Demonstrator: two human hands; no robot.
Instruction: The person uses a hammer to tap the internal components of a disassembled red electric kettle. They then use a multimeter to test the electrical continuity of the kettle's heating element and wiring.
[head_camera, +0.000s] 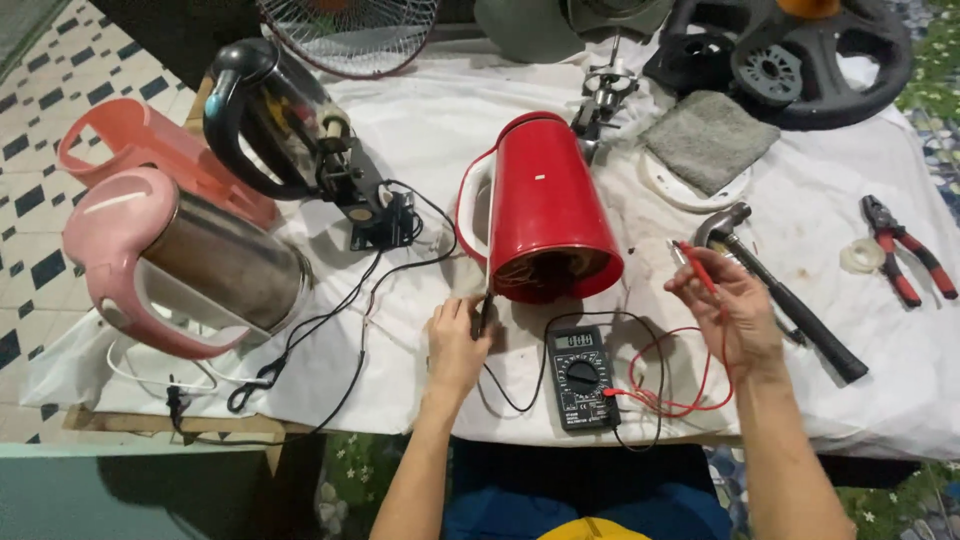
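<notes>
A red electric kettle (545, 205) lies on its side on the white cloth, its open base facing me. My left hand (456, 345) grips a black test probe (484, 312) whose tip points up at the kettle's base rim. My right hand (728, 305) is raised to the right of the kettle and pinches a red test probe (694, 264). Between my hands sits a black digital multimeter (580, 377), with black and red leads (672, 385) running from it to the probes.
A pink and steel kettle (175, 265) and a black kettle with its wired base (290, 125) lie at the left. A hammer (780, 290), red-handled pliers (905, 255), a tape roll (861, 256), a grey cloth (708, 138) and black plastic parts (790, 55) lie at the right and back.
</notes>
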